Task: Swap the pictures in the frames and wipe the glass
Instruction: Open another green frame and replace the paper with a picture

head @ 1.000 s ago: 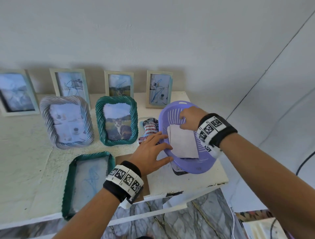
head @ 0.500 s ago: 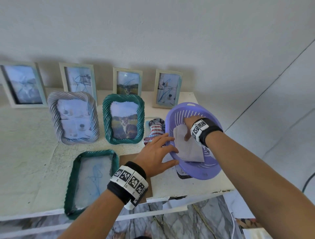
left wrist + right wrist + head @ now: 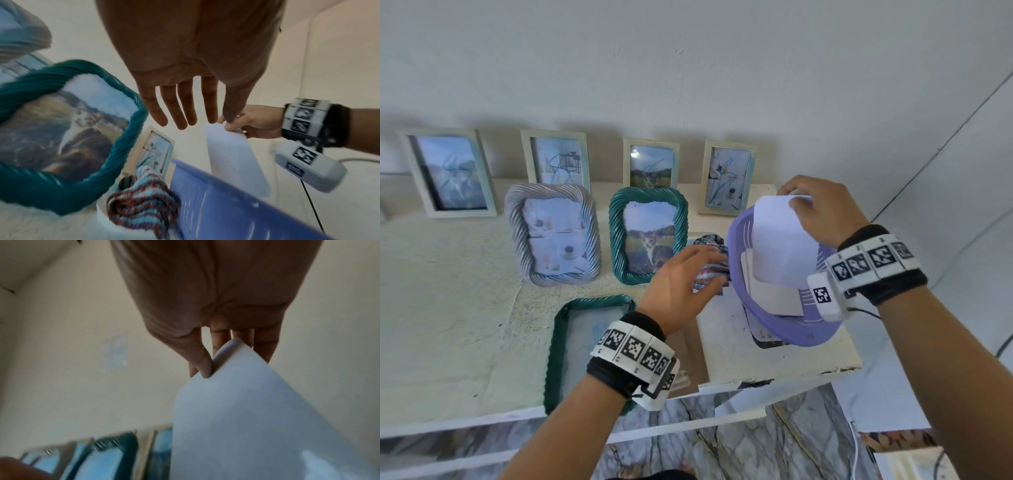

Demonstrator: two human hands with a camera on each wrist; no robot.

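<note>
My right hand (image 3: 815, 209) pinches the top edge of a white picture sheet (image 3: 780, 246) between thumb and fingers and holds it up over the purple basket (image 3: 784, 329); the same sheet (image 3: 246, 418) fills the right wrist view. More white sheets (image 3: 774, 294) lie in the basket. My left hand (image 3: 685, 284) hovers open with straight fingers beside the basket's left rim, above a striped cloth (image 3: 709, 274). A green rope-edged frame (image 3: 565, 342) lies flat near the table's front edge, its glass showing.
A green frame with a cat picture (image 3: 649, 236) and a grey twisted frame (image 3: 553, 236) stand mid-table. Several pale frames (image 3: 727, 178) lean on the wall behind. The table's front edge (image 3: 774, 375) runs just below the basket. A dark backing board (image 3: 767, 339) pokes from under the basket.
My right hand has lifted a white sheet out of the basket, up and toward me. My left hand has come off the basket's rim and drawn back to the left.
</note>
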